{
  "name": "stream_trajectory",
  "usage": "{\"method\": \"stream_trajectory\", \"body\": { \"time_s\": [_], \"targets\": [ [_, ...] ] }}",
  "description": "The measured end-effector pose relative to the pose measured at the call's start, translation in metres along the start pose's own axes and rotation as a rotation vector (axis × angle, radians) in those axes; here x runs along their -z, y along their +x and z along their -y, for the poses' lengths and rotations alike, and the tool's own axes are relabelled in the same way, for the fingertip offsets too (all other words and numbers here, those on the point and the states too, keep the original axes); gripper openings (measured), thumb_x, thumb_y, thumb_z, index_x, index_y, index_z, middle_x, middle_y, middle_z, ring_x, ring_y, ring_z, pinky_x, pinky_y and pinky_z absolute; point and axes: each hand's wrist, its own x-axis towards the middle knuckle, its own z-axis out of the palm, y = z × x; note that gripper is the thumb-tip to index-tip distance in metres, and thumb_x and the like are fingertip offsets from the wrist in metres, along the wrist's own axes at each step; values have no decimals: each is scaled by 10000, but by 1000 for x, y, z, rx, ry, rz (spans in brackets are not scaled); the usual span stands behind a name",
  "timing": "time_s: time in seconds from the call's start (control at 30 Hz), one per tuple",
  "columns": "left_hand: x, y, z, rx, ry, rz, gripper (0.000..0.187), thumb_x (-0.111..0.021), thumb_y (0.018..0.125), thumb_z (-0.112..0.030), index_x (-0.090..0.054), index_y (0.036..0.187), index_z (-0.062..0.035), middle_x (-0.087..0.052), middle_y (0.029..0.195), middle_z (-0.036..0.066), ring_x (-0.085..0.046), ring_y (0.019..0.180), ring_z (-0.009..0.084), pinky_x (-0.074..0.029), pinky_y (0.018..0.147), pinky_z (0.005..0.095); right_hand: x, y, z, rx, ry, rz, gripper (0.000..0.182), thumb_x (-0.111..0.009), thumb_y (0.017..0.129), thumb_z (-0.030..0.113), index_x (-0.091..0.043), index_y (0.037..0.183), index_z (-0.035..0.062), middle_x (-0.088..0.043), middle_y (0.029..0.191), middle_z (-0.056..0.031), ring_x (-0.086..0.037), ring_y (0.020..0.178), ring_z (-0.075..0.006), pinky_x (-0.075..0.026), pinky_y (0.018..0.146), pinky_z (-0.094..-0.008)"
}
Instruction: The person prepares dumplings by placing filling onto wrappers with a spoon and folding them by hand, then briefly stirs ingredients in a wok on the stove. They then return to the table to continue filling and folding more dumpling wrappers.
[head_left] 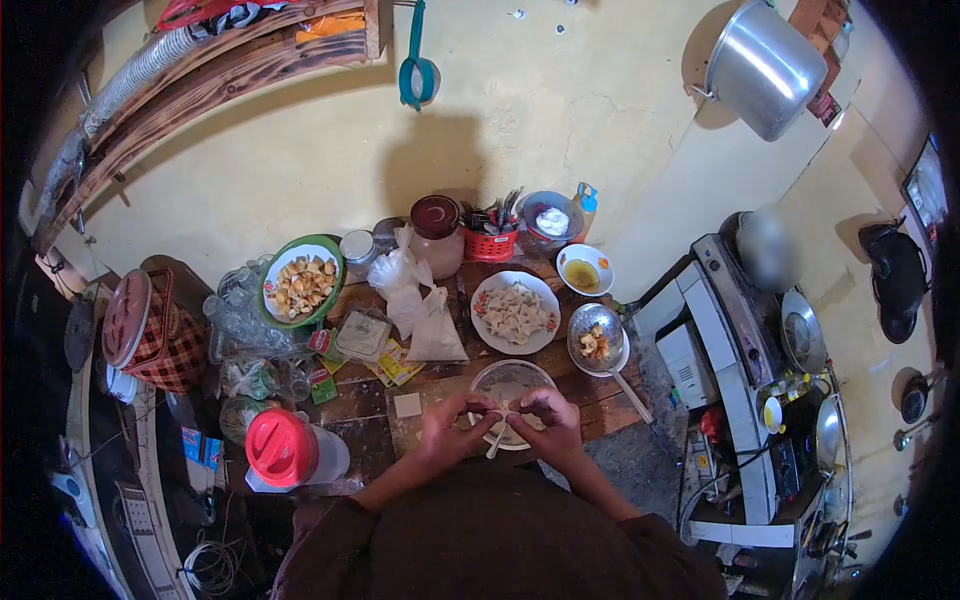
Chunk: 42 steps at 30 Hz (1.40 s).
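I have left hand (450, 424) and right hand (553, 420) pinched closed on a small, pale, doughy-looking piece (504, 411), round whitish bowl (512, 367) beneath (shaping, I judge, needing gentle pressure).

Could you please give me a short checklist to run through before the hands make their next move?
1. Left hand and right hand over the bowl: ok.
2. What they pinch: cannot tell, too small to make out.
3. Spoon near: ok, its handle crosses the near rim.
4. Pale square within reach: seems ok, on the table left of the bowl.
5. Plate uncovered: ok, rim shows around the folded pieces.
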Motion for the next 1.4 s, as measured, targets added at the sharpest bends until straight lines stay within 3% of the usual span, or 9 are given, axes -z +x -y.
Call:
{"method": "stream_trajectory", "body": {
  "time_s": [0.37,0.57,0.77,0.87,0.93,1.03,1.17,1.23,1.4],
  "targets": [
    [1,7,16,108,-71,32,299,-686,759,-45,-544,1021,-18,-650,842,83,-643,805,150,-523,725,289,-3,10,-17,-206,113,21,252,-687,745,-25,-516,928,2,-592,907,-75,-614,874,-151,-533,785,-303],
    [11,11,29,168,-53,137,320,-686,763,-70,-540,1045,-32,-642,827,88,-636,786,153,-517,732,292,0,19,-34,-257,167,170,242,-701,759,46,-547,941,12,-623,895,-59,-613,794,-122,-518,721,-264],
    [24,12,48,244,26,230,373,-702,727,-80,-538,1060,-45,-631,852,95,-629,822,192,-503,756,317,15,54,-60,-246,-251,341,154,-710,718,49,-605,814,-9,-642,768,-54,-620,745,-108,-512,689,-265],
    [40,7,64,251,351,277,424,-721,695,-146,-543,1070,-56,-629,891,108,-618,866,251,-488,776,342,32,82,-103,-227,-471,121,153,-712,661,82,-616,753,6,-637,695,-94,-632,677,-158,-503,636,-292],
    [47,-6,94,404,640,437,456,-730,673,-208,-550,1064,-57,-619,922,119,-596,904,295,-473,787,373,42,104,-121,-129,-707,-47,150,-700,617,87,-608,709,13,-616,661,-135,-623,627,-233,-493,600,-328],
    [55,-18,103,460,748,535,452,-730,668,-228,-554,1045,-53,-611,924,118,-584,923,296,-466,796,404,63,142,-176,-6,-868,-274,90,-647,597,43,-588,660,18,-585,623,-164,-589,603,-333,-474,571,-399],
    [56,-38,133,466,839,529,443,-741,651,-212,-562,1022,-48,-605,926,133,-583,907,310,-475,778,417,77,178,-207,38,-927,-332,39,-609,626,24,-590,660,28,-578,615,-174,-584,617,-360,-464,574,-437],
    [54,-43,141,426,979,550,411,-740,640,-196,-570,984,-47,-596,935,149,-582,888,333,-484,761,428,77,186,-216,93,-1007,-298,83,-514,724,54,-559,664,17,-555,640,-215,-566,661,-412,-453,586,-469],
    [48,-45,140,447,1025,507,378,-731,626,-170,-557,927,-21,-583,908,157,-585,856,335,-487,744,441,71,194,-241,1,-1114,-251,73,-506,737,67,-567,714,36,-584,731,-200,-580,696,-402,-474,596,-466]
  ]
}}
